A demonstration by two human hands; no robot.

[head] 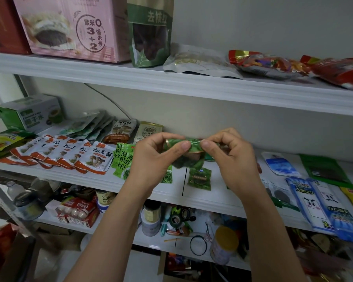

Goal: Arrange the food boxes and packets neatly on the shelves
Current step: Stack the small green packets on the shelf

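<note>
Both my hands hold one small green packet [192, 148] in front of the middle shelf [102, 180]. My left hand [153, 157] pinches its left end and my right hand [230, 157] pinches its right end between thumb and fingers. Below it another small green packet [199, 178] lies flat on the shelf. To the left lie green seaweed packets [122, 160] and a fanned row of white-and-orange mushroom packets [69, 153]. Behind them stand pale pouches [88, 126] and a green-and-white box [29, 112].
The top shelf [171, 84] carries a pink box [69, 27], a green standing pouch [149, 31], a flat silver pouch [200, 62] and red packets [293, 66]. Blue and green packets [322, 200] lie at the middle shelf's right. The lower shelf holds jars, cartons and tape rolls [151, 216].
</note>
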